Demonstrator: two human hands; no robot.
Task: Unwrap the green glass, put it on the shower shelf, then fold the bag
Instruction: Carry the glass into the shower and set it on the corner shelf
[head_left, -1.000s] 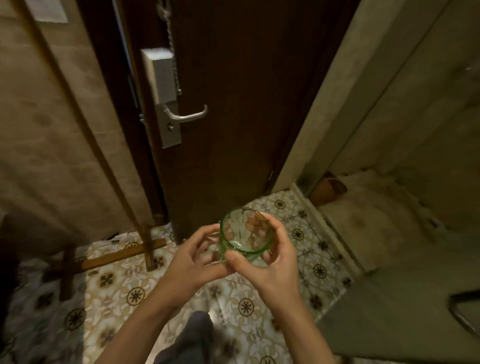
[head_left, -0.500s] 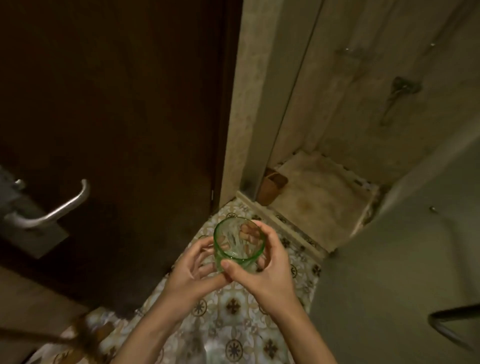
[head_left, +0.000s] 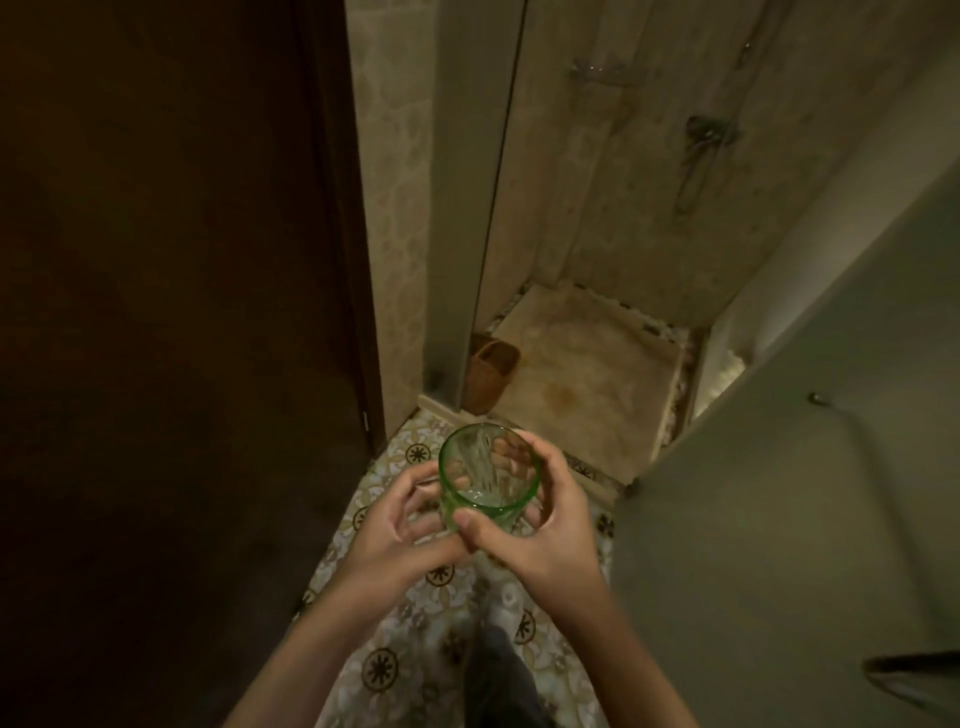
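1. Your right hand (head_left: 540, 525) grips the green glass (head_left: 488, 475), thumb curled over the near rim and fingers round the far wall. Your left hand (head_left: 400, 525) cups the near-left side with curled fingers. The glass is upright, mouth up, bare of wrapping, held above the patterned floor tiles (head_left: 415, 452) just short of the shower stall (head_left: 587, 379).
2. Risk: smooth glass over hard tile. Easing either grip while stepping over the raised threshold (head_left: 436, 402) could likely drop it.
3. Risk: no shower shelf is identifiable in the dim stall; placing it blind could set it down off-edge.
4. Bag not in view; its whereabouts cannot be told.
5. Versus one second ago: view has swung right, the door handle has left frame, the stall is now ahead. Grip unchanged.
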